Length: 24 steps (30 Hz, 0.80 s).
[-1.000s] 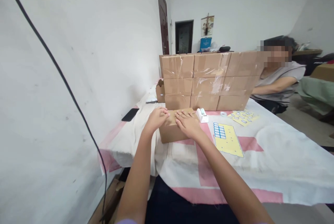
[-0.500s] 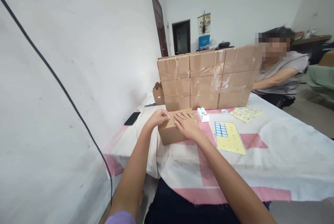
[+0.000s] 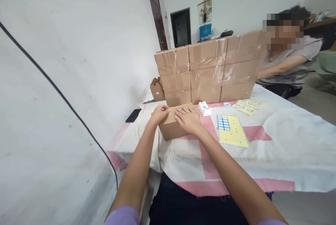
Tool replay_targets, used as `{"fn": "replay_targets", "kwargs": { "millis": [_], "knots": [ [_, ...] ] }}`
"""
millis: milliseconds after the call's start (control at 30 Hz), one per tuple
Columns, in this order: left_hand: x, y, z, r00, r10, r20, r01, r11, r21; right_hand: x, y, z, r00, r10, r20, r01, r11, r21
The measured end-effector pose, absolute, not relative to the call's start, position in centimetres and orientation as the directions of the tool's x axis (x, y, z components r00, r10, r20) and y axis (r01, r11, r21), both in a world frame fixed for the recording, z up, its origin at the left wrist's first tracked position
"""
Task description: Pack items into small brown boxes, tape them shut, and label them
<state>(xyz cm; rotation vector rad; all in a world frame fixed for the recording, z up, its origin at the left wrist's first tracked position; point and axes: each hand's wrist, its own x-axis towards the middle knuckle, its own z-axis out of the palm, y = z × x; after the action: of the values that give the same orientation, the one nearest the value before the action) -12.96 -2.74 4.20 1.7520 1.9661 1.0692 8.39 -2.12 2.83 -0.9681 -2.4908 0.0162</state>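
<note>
A closed brown cardboard box [image 3: 172, 129] stands on the cloth-covered table in front of me. My right hand [image 3: 188, 118] lies flat on its top with the fingers spread. At the box's upper left edge is my left hand [image 3: 160, 113], its thumb and fingers pinched together; what they hold, if anything, is too small to make out. Just right of the box sits a white tape dispenser [image 3: 204, 109]. A yellow sheet with blue-edged labels [image 3: 232, 131] lies to the right of my right hand.
Behind the box rises a wall of taped cartons [image 3: 207, 69]. A black phone [image 3: 133, 115] lies at the left, near a small open carton [image 3: 157, 90]. A tape roll [image 3: 227, 104] and another yellow sheet [image 3: 250, 106] are farther right. A person [image 3: 288, 57] sits beyond the table.
The view has tilted slightly, so the table and cartons appear higher. My left hand's fingers have shifted a little at the box's edge; my right hand stays flat on top.
</note>
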Motion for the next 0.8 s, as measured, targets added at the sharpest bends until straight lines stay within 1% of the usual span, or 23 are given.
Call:
{"fn": "replay_targets", "kwargs": {
  "millis": [167,300,400,500,567,633,700,733,767,800],
  "knots": [
    [-13.5,-4.3,5.2,-0.094,0.993,0.078,0.691,0.008,0.723,8.4,-2.3,2.9,-0.641,0.637,0.428,0.626,0.757,-0.189],
    [-13.9,-5.9,6.3,-0.045,0.998,0.035,0.696,0.006,0.718,8.5,-2.2,3.0,-0.633,0.638,0.438,0.625,0.755,-0.197],
    [-13.6,-6.2,6.2,-0.069,0.996,0.06,0.707,0.006,0.708,8.4,-2.3,3.2,-0.634,0.634,0.442,0.621,0.759,-0.198],
    [-13.1,-5.9,5.1,-0.109,0.985,0.134,0.719,-0.015,0.695,8.6,-2.8,3.3,-0.652,0.616,0.442,0.594,0.777,-0.208],
    [-12.9,-5.5,4.3,-0.122,0.973,0.195,0.725,-0.047,0.687,9.7,-3.2,3.0,-0.633,0.584,0.508,0.561,0.798,-0.219],
    [-12.9,-4.8,3.8,-0.113,0.963,0.244,0.726,-0.088,0.683,12.0,-3.2,2.2,-0.542,0.583,0.605,0.569,0.785,-0.245],
    [-13.1,-4.0,3.7,-0.085,0.959,0.269,0.726,-0.126,0.677,15.6,-2.5,0.7,-0.369,0.661,0.653,0.653,0.685,-0.324],
    [-13.3,-3.4,3.7,-0.069,0.959,0.275,0.727,-0.141,0.672,17.8,-1.9,-0.1,-0.263,0.726,0.635,0.708,0.593,-0.385],
    [-13.5,-2.9,3.8,-0.053,0.959,0.28,0.728,-0.154,0.667,20.1,-1.1,-1.0,-0.12,0.802,0.586,0.764,0.451,-0.461],
    [-13.6,-2.3,4.0,-0.04,0.958,0.284,0.731,-0.166,0.662,22.3,-0.3,-1.8,0.017,0.87,0.493,0.805,0.28,-0.523]
  ]
}}
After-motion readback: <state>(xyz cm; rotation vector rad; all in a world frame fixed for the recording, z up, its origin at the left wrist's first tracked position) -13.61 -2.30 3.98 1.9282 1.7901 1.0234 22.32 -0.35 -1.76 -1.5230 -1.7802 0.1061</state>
